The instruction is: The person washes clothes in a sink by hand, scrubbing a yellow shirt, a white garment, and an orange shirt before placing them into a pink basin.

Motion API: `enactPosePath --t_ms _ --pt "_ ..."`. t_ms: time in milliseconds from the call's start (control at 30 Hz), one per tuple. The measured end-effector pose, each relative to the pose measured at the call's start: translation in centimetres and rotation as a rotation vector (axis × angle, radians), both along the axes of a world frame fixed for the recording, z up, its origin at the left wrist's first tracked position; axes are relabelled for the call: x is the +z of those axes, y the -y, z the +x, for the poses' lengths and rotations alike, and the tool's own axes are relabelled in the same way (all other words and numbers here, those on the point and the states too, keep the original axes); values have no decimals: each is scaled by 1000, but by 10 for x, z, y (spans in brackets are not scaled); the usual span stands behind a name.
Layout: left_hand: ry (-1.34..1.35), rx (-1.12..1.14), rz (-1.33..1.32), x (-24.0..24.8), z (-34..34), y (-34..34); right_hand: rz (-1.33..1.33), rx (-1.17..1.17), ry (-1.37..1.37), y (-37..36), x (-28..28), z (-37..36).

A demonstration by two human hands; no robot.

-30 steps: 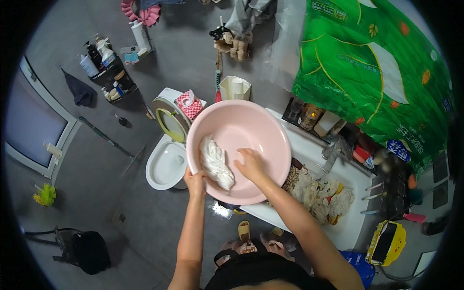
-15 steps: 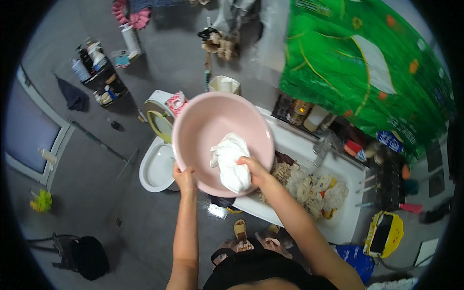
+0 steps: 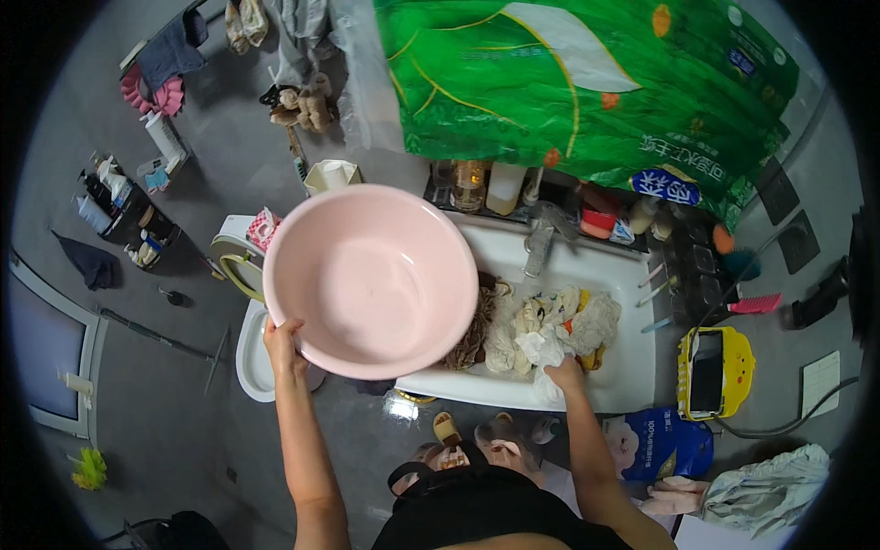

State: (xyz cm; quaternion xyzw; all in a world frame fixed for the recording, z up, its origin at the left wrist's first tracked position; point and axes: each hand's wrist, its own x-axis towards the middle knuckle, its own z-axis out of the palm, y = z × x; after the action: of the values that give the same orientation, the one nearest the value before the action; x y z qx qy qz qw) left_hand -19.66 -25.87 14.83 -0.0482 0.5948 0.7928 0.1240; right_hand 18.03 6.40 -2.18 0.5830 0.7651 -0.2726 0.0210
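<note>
My left hand (image 3: 285, 346) grips the rim of a big pink basin (image 3: 371, 284), fingers closed over its near left side. Nothing lies inside the basin, which is held up over the left end of a white sink (image 3: 632, 367). In my right hand (image 3: 566, 373) is a bunched white cloth (image 3: 541, 353), at the near side of the sink. Several wet-looking clothes (image 3: 591, 321), pale with yellow and orange patches, are heaped there beside the cloth. A brown garment (image 3: 474, 335) is partly hidden by the basin.
A metal faucet (image 3: 539, 247) rises at the sink's back edge, below a green plastic sheet (image 3: 587, 92). Bottles (image 3: 468, 188) line the ledge. At right stand a yellow-framed device (image 3: 720, 371) and a blue package (image 3: 665, 445). A toilet (image 3: 252, 357) sits left, partly behind the basin.
My right hand has carried the white cloth out of the basin and rightward to the clothes in the sink. My left hand still holds the basin. The whole view has shifted right.
</note>
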Motion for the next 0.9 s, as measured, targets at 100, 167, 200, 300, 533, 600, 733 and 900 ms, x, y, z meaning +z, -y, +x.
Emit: enactPosePath --t_ms 100,167,200,300,533,600,733,900 --pt "14 -218 -34 22 17 -21 72 -235 -74 0 1 19" --pt "-45 -301 -61 26 32 -46 304 -270 -62 3 7 25" --pt "-81 -362 -87 21 36 -57 513 -232 -50 2 8 29" --pt "-23 -461 -36 23 60 -100 119 -215 -549 -19 4 42" --pt "251 -531 33 -10 94 -142 -827 -447 -1332 4 115 33" --pt "339 -531 23 -24 103 -146 -734 -403 -1353 -3 124 46" --pt "381 -519 45 -28 123 -144 -700 -421 -1372 -10 146 54" --pt "299 -482 112 -34 127 -126 -753 -383 -1408 -12 141 45"
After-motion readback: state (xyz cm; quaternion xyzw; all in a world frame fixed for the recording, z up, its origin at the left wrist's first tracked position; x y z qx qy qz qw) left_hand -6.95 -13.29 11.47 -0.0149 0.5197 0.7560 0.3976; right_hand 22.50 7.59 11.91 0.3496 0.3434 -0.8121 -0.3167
